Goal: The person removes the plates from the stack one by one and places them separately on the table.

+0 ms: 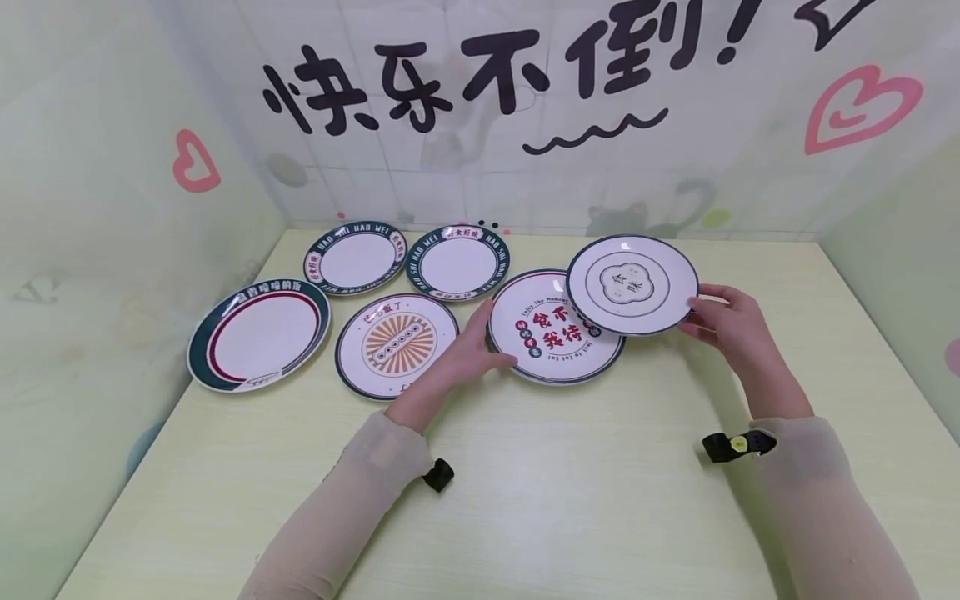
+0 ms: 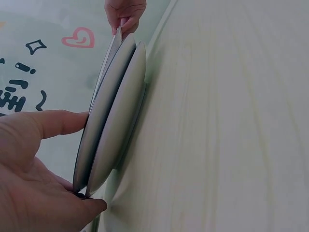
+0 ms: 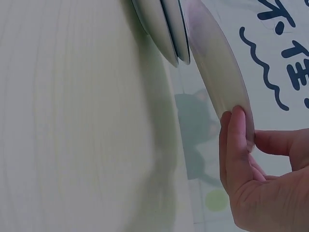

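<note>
Across from me, the right hand point(image 1: 723, 321) has thumb and fingers clamped on the flower-marked plate point(image 1: 630, 287) near 4 o'clock, tilting it over the red-lettered plate's point(image 1: 551, 333) 2 o'clock edge. The left hand point(image 1: 474, 354) grips the latter's 9 o'clock rim. Stacking or unstacking, I can't tell; either calls for 2 steady hands.

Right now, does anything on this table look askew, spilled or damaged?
Nothing stands out as spilled or visibly damaged. The raised plate overlaps the stacked plates off-centre in the head view, but the right hand grips its rim, so the offset is probably just handling rather than a fault.
</note>
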Action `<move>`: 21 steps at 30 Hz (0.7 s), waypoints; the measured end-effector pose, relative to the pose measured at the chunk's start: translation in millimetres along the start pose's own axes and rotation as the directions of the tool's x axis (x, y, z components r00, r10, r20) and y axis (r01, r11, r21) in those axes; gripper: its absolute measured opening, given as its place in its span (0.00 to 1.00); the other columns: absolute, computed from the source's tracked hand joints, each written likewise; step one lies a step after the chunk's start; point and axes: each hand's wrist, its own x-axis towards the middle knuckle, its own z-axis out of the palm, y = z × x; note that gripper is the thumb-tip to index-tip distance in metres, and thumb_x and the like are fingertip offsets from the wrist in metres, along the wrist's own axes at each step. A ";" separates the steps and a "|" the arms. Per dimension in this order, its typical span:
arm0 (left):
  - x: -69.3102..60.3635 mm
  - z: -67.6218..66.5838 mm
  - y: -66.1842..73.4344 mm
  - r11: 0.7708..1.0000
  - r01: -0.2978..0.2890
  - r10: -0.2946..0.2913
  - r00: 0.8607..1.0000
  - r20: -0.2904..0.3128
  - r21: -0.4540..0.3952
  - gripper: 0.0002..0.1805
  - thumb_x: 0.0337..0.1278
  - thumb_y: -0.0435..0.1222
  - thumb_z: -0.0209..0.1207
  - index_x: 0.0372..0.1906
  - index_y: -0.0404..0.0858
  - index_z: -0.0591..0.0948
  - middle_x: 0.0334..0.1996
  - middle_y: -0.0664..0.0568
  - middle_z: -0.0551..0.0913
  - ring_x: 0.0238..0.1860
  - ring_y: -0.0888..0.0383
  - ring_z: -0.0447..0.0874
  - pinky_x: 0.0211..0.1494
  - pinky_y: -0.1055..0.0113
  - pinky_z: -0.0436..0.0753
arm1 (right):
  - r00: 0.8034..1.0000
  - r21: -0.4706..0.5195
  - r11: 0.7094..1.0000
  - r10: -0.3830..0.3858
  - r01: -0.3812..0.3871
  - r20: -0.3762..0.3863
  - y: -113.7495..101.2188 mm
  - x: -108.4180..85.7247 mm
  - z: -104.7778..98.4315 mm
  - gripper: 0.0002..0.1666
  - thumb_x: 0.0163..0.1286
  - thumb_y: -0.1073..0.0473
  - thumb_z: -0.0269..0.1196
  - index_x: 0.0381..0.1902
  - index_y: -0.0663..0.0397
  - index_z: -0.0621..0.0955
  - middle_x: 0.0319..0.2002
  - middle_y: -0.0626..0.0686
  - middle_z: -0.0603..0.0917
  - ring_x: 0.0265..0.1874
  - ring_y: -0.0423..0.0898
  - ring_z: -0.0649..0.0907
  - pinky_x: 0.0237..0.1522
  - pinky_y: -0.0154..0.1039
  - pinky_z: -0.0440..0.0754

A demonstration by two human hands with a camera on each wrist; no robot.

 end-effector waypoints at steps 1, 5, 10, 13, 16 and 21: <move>0.4 -0.1 -0.1 1.000 -0.001 0.001 1.000 0.000 0.000 0.58 0.55 0.36 0.67 0.81 0.43 0.39 0.82 0.49 0.37 0.82 0.51 0.34 0.84 0.56 0.40 | 1.000 0.026 1.000 -0.003 0.003 -0.012 0.2 0.4 -0.2 0.11 0.74 0.65 0.56 0.50 0.50 0.69 0.27 0.41 0.86 0.28 0.35 0.86 0.35 0.27 0.88; 2.1 -0.3 -0.9 1.000 0.003 -0.003 1.000 -0.002 0.001 0.58 0.55 0.36 0.67 0.81 0.44 0.40 0.82 0.50 0.37 0.82 0.51 0.35 0.84 0.55 0.40 | 0.998 0.112 0.994 0.012 -0.005 -0.064 -0.4 1.9 0.2 0.10 0.74 0.66 0.56 0.48 0.49 0.69 0.28 0.42 0.86 0.28 0.36 0.86 0.35 0.27 0.88; 2.1 -0.7 -0.8 1.000 0.009 -0.009 1.000 -0.004 0.001 0.58 0.55 0.36 0.67 0.81 0.44 0.40 0.82 0.50 0.38 0.82 0.51 0.35 0.84 0.55 0.41 | 0.994 0.183 0.983 0.034 -0.013 -0.109 -2.1 6.4 0.9 0.12 0.74 0.65 0.56 0.51 0.52 0.69 0.29 0.46 0.83 0.29 0.36 0.86 0.37 0.27 0.88; 1.6 -0.4 -0.7 1.000 0.011 -0.011 1.000 -0.007 0.000 0.58 0.55 0.36 0.67 0.81 0.44 0.40 0.82 0.50 0.38 0.82 0.51 0.35 0.84 0.55 0.41 | 0.991 0.225 0.974 0.050 -0.022 -0.123 -3.0 10.2 1.3 0.10 0.74 0.67 0.55 0.49 0.52 0.69 0.27 0.47 0.83 0.28 0.37 0.86 0.36 0.28 0.88; 0.9 0.0 -0.8 1.000 0.009 -0.009 1.000 -0.010 -0.001 0.58 0.55 0.35 0.67 0.81 0.44 0.40 0.82 0.50 0.38 0.82 0.52 0.35 0.84 0.56 0.41 | 0.987 0.238 0.970 0.078 -0.043 -0.138 -4.1 14.2 2.7 0.13 0.74 0.68 0.54 0.53 0.53 0.68 0.27 0.47 0.82 0.27 0.37 0.87 0.36 0.29 0.89; 0.4 0.7 0.0 1.000 -0.003 0.003 1.000 -0.012 -0.005 0.58 0.55 0.34 0.67 0.81 0.43 0.40 0.82 0.49 0.38 0.82 0.51 0.35 0.84 0.56 0.41 | 0.982 0.249 0.966 0.108 -0.068 -0.152 -4.4 19.8 5.2 0.13 0.74 0.68 0.53 0.52 0.53 0.66 0.26 0.47 0.82 0.26 0.37 0.86 0.35 0.29 0.89</move>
